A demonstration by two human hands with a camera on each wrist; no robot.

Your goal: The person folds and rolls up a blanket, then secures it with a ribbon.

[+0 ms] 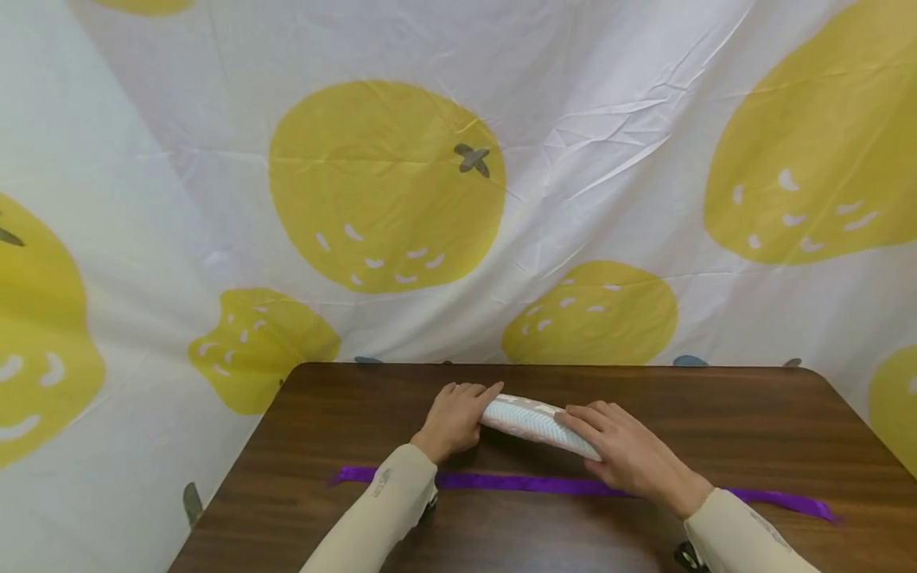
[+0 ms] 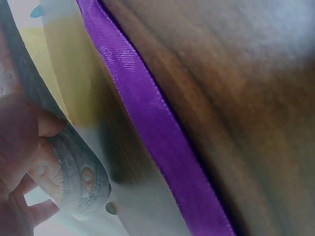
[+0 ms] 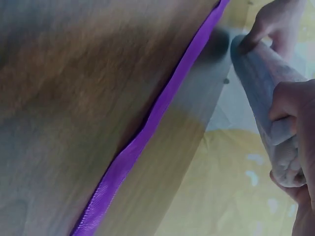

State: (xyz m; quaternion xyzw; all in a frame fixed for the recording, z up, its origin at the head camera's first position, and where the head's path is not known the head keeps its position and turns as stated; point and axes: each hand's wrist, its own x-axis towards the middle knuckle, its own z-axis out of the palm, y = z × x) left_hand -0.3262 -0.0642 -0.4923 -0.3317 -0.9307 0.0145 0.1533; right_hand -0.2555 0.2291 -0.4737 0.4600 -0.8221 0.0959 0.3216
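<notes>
A rolled white diaper [image 1: 537, 423], with pale blue chevrons and a grey patterned band, is held slantwise above the brown wooden table [image 1: 372, 398]. My left hand [image 1: 453, 420] grips its far left end, the thumb along the near side. At the lower right end, my right hand [image 1: 634, 454] holds it with curled fingers. In the left wrist view the diaper's ruffled end [image 2: 81, 189] shows past the fingers. A purple ribbon [image 1: 516, 482] lies across the table below the diaper and passes beneath both forearms.
Behind the table's rounded back edge hangs a white cloth [image 1: 559, 207] printed with large yellow fruit. The ribbon's right end [image 1: 802, 505] lies towards the table's right side, its left end [image 1: 351, 474] towards the left edge.
</notes>
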